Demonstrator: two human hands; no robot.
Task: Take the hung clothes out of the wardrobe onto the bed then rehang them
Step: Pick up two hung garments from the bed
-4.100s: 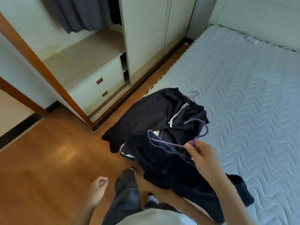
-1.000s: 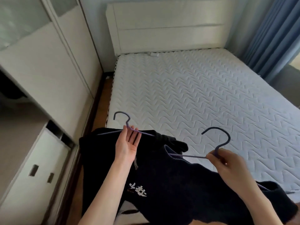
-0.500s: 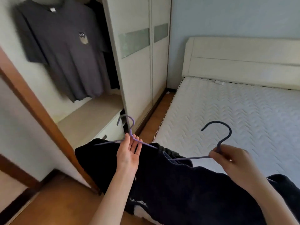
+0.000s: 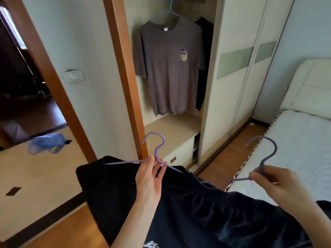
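My left hand (image 4: 149,178) grips a purple hanger (image 4: 155,148) at its neck, and black trousers (image 4: 107,187) hang from it. My right hand (image 4: 279,183) pinches a second purple hanger (image 4: 266,154) that carries a dark navy garment (image 4: 215,217) with white print near the bottom edge. Both hooks point up, in front of the open wardrobe (image 4: 172,126). Inside it a grey T-shirt with an owl patch (image 4: 170,68) hangs on a hanger, with a black garment (image 4: 204,65) behind it.
The wardrobe's sliding doors (image 4: 238,74) stand to the right, drawers (image 4: 179,156) below the shelf. The bed (image 4: 295,149) with its white headboard is at right. A doorway at left shows a blue bag (image 4: 45,143) on the floor. A light switch (image 4: 73,76) is on the wall.
My view has swung left from the bed to the open wardrobe. Both hands have lifted the two hangers with their dark clothes off the bed and hold them up before the wardrobe.
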